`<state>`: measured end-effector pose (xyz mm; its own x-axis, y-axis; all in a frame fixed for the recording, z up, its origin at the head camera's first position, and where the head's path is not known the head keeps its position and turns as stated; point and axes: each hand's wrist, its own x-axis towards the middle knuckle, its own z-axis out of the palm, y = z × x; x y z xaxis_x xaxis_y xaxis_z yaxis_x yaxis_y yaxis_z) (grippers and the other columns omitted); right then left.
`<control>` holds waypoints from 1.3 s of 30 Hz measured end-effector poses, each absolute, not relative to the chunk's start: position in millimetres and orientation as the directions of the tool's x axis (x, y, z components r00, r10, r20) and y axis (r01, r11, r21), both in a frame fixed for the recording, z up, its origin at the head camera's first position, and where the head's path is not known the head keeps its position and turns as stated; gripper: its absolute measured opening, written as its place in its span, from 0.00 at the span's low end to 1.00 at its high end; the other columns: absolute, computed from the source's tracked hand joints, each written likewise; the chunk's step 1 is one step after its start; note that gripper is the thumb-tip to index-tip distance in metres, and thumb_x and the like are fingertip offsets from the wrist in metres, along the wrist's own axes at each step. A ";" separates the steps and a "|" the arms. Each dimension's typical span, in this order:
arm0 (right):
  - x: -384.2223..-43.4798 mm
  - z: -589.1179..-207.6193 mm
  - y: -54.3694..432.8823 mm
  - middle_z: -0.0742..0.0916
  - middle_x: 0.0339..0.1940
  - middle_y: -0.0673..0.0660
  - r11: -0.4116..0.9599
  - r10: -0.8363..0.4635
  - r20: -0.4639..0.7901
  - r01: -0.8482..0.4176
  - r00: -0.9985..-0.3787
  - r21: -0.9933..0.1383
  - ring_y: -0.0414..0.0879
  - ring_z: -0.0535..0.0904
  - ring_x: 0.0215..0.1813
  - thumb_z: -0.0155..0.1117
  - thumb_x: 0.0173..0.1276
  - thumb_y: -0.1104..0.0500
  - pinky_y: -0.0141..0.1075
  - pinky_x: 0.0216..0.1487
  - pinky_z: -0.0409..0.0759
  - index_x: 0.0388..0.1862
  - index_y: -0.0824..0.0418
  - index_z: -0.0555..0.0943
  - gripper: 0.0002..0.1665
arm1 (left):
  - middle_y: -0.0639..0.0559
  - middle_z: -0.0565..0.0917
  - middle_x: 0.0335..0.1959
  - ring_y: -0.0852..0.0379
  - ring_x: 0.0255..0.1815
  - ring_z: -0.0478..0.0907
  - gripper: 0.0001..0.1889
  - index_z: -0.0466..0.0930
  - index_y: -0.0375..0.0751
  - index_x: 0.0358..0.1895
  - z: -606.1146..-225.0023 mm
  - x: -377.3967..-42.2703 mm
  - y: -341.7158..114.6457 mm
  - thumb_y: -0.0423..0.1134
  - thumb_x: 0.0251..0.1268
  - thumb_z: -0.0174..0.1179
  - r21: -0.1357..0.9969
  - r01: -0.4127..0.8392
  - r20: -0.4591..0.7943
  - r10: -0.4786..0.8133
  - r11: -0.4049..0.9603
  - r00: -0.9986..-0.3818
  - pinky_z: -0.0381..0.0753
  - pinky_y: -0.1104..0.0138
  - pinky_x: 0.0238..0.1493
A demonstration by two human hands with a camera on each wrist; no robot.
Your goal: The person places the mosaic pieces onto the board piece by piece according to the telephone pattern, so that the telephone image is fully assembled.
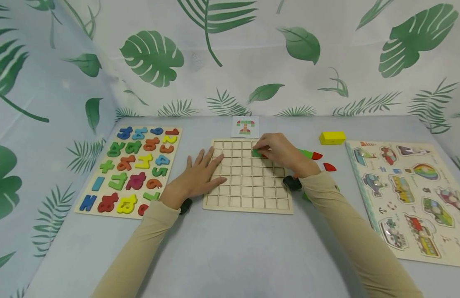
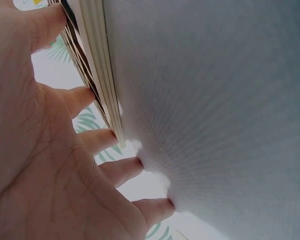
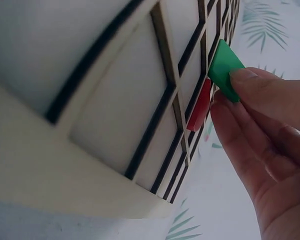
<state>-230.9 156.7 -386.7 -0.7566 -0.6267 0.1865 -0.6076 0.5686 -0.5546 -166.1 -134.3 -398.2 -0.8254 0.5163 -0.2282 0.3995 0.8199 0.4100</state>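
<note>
A wooden grid board [image 1: 247, 210] lies on the table in front of me. My left hand [image 1: 196, 176] rests at its left edge with fingers spread; in the left wrist view, the thumb and some fingertips touch the board's side while others reach the cloth. My right hand [image 1: 280, 153] pinches a green square tile [image 3: 224, 67] between thumb and fingers, tilted over a cell in the upper right of the grid. Right beside that tile, a red piece [image 3: 200, 107] sits in a cell, mostly hidden by the hand in the head view.
Behind the board stands a small pattern card [image 1: 246, 126]. Loose green and red pieces [image 1: 329, 167] lie to the right, partly under the right arm. A number puzzle [image 1: 131, 169] is at left, a vehicle picture puzzle [image 1: 408, 198] at right, a yellow block [image 1: 332, 138] behind.
</note>
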 end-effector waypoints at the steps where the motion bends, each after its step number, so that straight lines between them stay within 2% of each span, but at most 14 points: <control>1: -230.5 -386.4 156.5 0.89 0.43 0.68 0.568 -0.630 0.188 -0.612 -0.753 -0.550 0.61 0.89 0.46 0.70 0.65 0.78 0.47 0.48 0.87 0.46 0.76 0.88 0.11 | 0.37 0.34 0.87 0.32 0.85 0.29 0.41 0.44 0.45 0.87 -398.5 -166.3 -134.3 0.59 0.84 0.48 0.411 0.399 -0.230 0.517 0.820 -0.825 0.30 0.30 0.76; 16: -232.5 -387.7 155.2 0.89 0.43 0.68 0.589 -0.662 0.202 -0.668 -0.722 -0.455 0.59 0.87 0.42 0.71 0.64 0.77 0.48 0.43 0.86 0.47 0.76 0.89 0.12 | 0.37 0.34 0.87 0.33 0.85 0.30 0.41 0.43 0.46 0.87 -399.6 -167.4 -134.1 0.60 0.83 0.48 0.401 0.402 -0.234 0.516 0.823 -0.824 0.31 0.31 0.76; 29: -229.7 -384.8 152.3 0.88 0.42 0.66 0.603 -0.659 0.181 -0.656 -0.730 -0.454 0.61 0.87 0.45 0.70 0.66 0.77 0.48 0.47 0.86 0.41 0.74 0.90 0.07 | 0.36 0.34 0.87 0.32 0.85 0.29 0.41 0.43 0.45 0.87 -397.8 -167.2 -132.6 0.58 0.84 0.48 0.407 0.403 -0.230 0.519 0.820 -0.823 0.30 0.30 0.76; 33: -228.3 -382.7 153.9 0.90 0.43 0.66 0.607 -0.657 0.164 -0.646 -0.736 -0.463 0.60 0.88 0.46 0.70 0.67 0.76 0.48 0.47 0.87 0.44 0.74 0.89 0.08 | 0.36 0.35 0.87 0.32 0.85 0.30 0.41 0.44 0.44 0.87 -396.3 -166.3 -132.7 0.58 0.84 0.48 0.406 0.402 -0.231 0.518 0.820 -0.824 0.31 0.30 0.76; 39: -219.4 -372.6 171.6 0.90 0.50 0.66 0.587 -0.665 0.129 -0.622 -0.735 -0.518 0.60 0.87 0.51 0.67 0.70 0.75 0.52 0.51 0.84 0.53 0.73 0.88 0.14 | 0.36 0.35 0.87 0.31 0.85 0.30 0.41 0.44 0.44 0.87 -395.7 -164.5 -132.9 0.59 0.83 0.48 0.396 0.403 -0.235 0.515 0.825 -0.824 0.32 0.30 0.76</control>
<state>-219.4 171.6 -372.6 -0.7355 -0.6652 0.1290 -0.6220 0.5874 -0.5177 -164.5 -132.9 -395.7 -0.8243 0.5151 -0.2349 0.4031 0.8253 0.3955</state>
